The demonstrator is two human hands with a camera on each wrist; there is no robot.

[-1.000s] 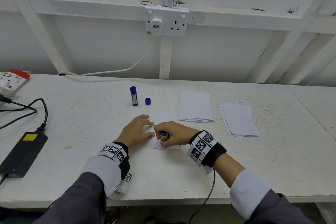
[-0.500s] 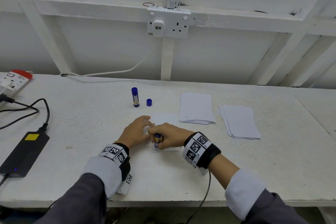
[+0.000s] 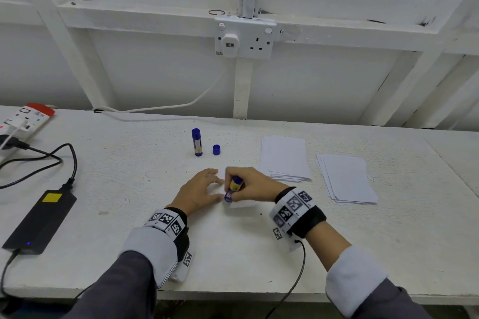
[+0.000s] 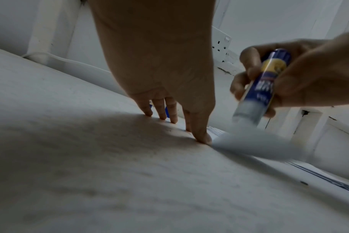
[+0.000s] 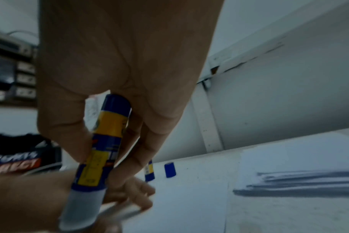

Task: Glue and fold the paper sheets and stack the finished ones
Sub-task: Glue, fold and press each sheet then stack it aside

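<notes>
A white paper sheet point(image 3: 242, 204) lies on the table in front of me, mostly covered by both hands. My left hand point(image 3: 199, 189) lies flat with spread fingers point(image 4: 201, 135) pressing the sheet's left part. My right hand point(image 3: 248, 185) grips an uncapped blue and yellow glue stick point(image 3: 233, 188), tip down on the sheet's near left edge. The wrist views show the glue stick point(image 4: 263, 88) point(image 5: 102, 146) tilted, its white tip at the paper. Two stacks of white sheets lie to the right, one nearer the middle point(image 3: 283, 158) and one further right point(image 3: 346, 179).
A second, capped glue stick point(image 3: 197, 142) stands behind the hands, with a loose blue cap point(image 3: 216, 149) beside it. At the left lie a black power adapter point(image 3: 41, 220) with cables and a white power strip point(image 3: 23, 118). A wall socket point(image 3: 245, 40) sits above the table.
My right hand has drawn the glue stick leftward across the sheet toward my left hand. The left hand has stayed pressed on the paper.
</notes>
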